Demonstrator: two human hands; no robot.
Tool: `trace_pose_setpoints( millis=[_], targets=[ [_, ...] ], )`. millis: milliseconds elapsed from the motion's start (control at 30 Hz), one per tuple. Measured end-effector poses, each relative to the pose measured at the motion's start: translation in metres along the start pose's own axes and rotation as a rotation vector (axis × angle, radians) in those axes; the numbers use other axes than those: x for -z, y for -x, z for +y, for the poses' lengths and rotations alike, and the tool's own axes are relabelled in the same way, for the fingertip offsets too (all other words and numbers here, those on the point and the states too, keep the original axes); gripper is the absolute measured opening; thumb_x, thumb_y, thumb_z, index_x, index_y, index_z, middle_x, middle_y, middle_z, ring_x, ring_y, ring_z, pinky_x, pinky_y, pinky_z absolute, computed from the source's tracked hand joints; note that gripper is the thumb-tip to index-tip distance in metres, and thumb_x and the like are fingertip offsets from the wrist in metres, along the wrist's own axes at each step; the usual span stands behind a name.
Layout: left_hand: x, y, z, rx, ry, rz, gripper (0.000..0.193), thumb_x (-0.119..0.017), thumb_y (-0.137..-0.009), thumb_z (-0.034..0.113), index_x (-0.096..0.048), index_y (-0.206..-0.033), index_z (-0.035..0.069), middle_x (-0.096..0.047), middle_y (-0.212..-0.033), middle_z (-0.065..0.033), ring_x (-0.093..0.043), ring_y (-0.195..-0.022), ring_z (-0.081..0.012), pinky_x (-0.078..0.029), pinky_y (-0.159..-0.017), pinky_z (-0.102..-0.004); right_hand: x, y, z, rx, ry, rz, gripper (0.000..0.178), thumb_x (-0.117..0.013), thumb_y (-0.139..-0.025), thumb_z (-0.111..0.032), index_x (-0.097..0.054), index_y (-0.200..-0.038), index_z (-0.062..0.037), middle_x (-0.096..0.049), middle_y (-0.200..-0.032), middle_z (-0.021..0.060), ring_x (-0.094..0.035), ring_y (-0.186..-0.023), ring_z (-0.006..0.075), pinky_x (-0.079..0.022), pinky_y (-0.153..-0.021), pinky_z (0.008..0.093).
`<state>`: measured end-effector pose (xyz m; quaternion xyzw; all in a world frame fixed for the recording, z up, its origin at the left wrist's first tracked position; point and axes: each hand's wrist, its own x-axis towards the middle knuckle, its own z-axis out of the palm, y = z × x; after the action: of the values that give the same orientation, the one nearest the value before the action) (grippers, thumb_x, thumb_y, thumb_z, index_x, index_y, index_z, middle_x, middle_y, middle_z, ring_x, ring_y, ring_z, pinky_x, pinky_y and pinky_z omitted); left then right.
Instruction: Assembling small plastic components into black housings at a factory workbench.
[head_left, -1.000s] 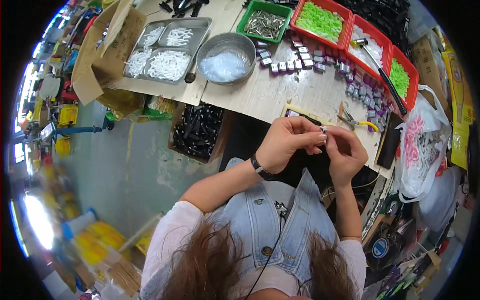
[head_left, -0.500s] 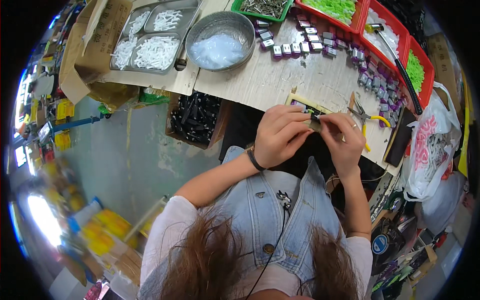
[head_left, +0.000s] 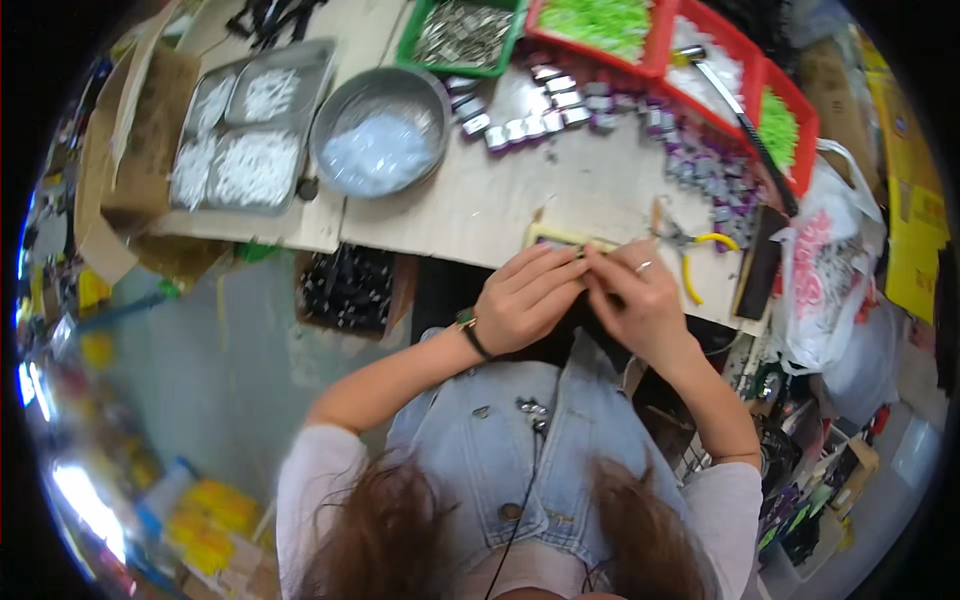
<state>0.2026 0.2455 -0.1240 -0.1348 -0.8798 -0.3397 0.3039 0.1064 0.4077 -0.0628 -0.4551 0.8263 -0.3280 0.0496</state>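
My left hand (head_left: 527,300) and my right hand (head_left: 637,305) meet at the table's near edge, fingertips pinched together. Whatever small part they hold is hidden by the fingers and blurred. Just beyond the fingertips lies a pale yellow tray-like holder (head_left: 538,234), partly covered by my hands. Pliers with yellow handles (head_left: 712,240) rest on the table to the right of my right hand. Farther off, small silver-and-purple motors (head_left: 520,131) stand in a curved row, with more (head_left: 715,180) heaped toward the right.
A metal bowl (head_left: 325,120) of translucent pieces and a steel divided tray (head_left: 305,150) of white parts stand left. Green (head_left: 405,40) and red bins (head_left: 655,50) line the back; a hammer (head_left: 745,120) lies across them. A box of black parts (head_left: 402,300) sits below the table edge.
The view has shifted, so the table's things appear farther left. Both hands remain together at the holder, their fingertips now closer to each other. The dark part seen between them earlier is now mostly covered.
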Motion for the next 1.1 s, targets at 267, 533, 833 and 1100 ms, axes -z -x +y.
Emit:
trace_pose_setpoints(
  millis=[267,533,833,1100],
  targets=[
    [0.009,-0.020,0.018,0.074,-0.026,-0.050,0.015,-0.071,-0.076,0.003,-0.063,-0.089,0.006,-0.068,-0.107,-0.0049,-0.061,-0.111,-0.0249,-0.037,-0.105,-0.0441,0.198,-0.020,0.241,-0.519,0.491,0.329,0.026,-0.062,-0.082,-0.022,-0.071,-0.097,-0.0021,-0.070,-0.088,0.0187,-0.069,-0.081,0.0302,-0.052,-0.072,0.0376],
    [0.031,-0.041,0.038,0.098,-0.034,0.042,0.021,-0.073,-0.070,0.000,-0.067,-0.089,0.006,-0.066,-0.097,-0.0055,-0.061,-0.096,-0.0264,-0.047,-0.091,-0.0414,0.183,-0.043,0.252,-0.590,0.668,0.245,0.020,-0.069,-0.076,-0.019,-0.071,-0.088,-0.0037,-0.070,-0.079,0.0116,-0.068,-0.070,0.0216,-0.050,-0.064,0.0337],
    [0.028,-0.070,0.081,0.997,1.216,0.106,0.011,-0.070,-0.084,0.000,-0.065,-0.093,-0.004,-0.069,-0.086,-0.0091,-0.066,-0.077,-0.0126,-0.054,-0.070,-0.0230,0.060,0.016,-0.022,-0.311,-0.703,0.283,0.014,-0.068,-0.078,0.012,-0.065,-0.092,0.0071,-0.069,-0.089,0.0121,-0.066,-0.081,0.0157,-0.054,-0.074,0.0245],
    [0.046,-0.056,0.064,1.113,1.322,-0.017,0.010,-0.071,-0.083,0.001,-0.064,-0.090,-0.003,-0.069,-0.083,-0.0089,-0.065,-0.070,-0.0124,-0.052,-0.064,-0.0232,0.030,0.028,-0.038,-0.125,-0.594,0.360,0.021,-0.069,-0.072,0.016,-0.066,-0.091,0.0060,-0.069,-0.094,0.0172,-0.067,-0.086,0.0200,-0.053,-0.078,0.0279]
  ],
)
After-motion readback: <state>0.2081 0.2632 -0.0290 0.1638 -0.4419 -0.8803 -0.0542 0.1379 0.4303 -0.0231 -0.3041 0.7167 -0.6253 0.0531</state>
